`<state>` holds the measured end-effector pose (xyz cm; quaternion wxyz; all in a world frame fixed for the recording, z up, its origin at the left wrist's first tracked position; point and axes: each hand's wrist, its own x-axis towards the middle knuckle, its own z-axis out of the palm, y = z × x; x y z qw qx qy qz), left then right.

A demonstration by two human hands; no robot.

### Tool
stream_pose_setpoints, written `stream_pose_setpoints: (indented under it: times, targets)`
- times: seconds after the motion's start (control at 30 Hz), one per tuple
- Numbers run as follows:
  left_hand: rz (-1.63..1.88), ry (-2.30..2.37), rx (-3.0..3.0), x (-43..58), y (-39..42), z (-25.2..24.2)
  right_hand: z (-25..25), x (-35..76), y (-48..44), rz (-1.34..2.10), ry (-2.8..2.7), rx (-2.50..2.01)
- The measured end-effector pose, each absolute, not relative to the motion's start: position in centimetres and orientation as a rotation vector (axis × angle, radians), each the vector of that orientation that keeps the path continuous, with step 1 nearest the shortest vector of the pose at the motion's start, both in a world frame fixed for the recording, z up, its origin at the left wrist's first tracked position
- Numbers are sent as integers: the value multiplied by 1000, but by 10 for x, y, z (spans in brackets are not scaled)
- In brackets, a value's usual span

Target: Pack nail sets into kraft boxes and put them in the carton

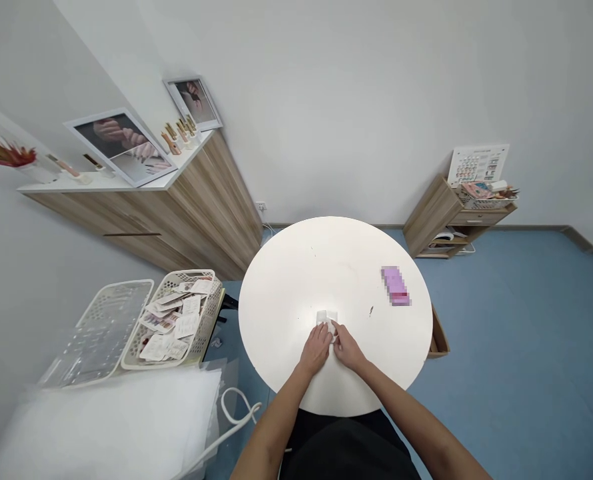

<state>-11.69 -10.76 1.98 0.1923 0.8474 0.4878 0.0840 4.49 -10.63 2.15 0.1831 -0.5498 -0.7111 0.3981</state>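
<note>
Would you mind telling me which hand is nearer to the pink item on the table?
The right hand is nearer, below and to the left of the pink item in this view. The left hand is farther, beyond the right hand from it.

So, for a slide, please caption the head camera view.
Left hand and right hand handle a small white object on a round white table.

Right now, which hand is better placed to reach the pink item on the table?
Probably your right hand: it sits on the same side of the table as the pink item, closer than your left hand. Both hands are at the small white item.
</note>
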Motion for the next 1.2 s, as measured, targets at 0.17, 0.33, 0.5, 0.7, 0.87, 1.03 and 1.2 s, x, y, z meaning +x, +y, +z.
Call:
stream_pose_setpoints:
  times: [0.17,0.33,0.5,0.7,0.87,1.03,1.2]
  targets:
    - [208,1281,2359,-124,-86,31,23,60,-108,794,-2327,-1510]
    - [298,1190,2316,-136,-56,46,26,61,-71,894,-2218,-1494]
    - [520,1450,2166,-126,-21,49,23,50,-8,1094,-1982,-1635]
    - [546,1817,2173,-106,-29,30,9,46,44,1366,-1629,-1834]
    - [245,1697,2271,-101,-62,15,-1,49,47,1405,-1464,-1789]
    - [42,1658,2123,-95,-66,25,-7,56,41,1074,-1565,-1764]
    - [130,1645,1865,-102,-62,52,-1,66,42,916,-1789,-1787]
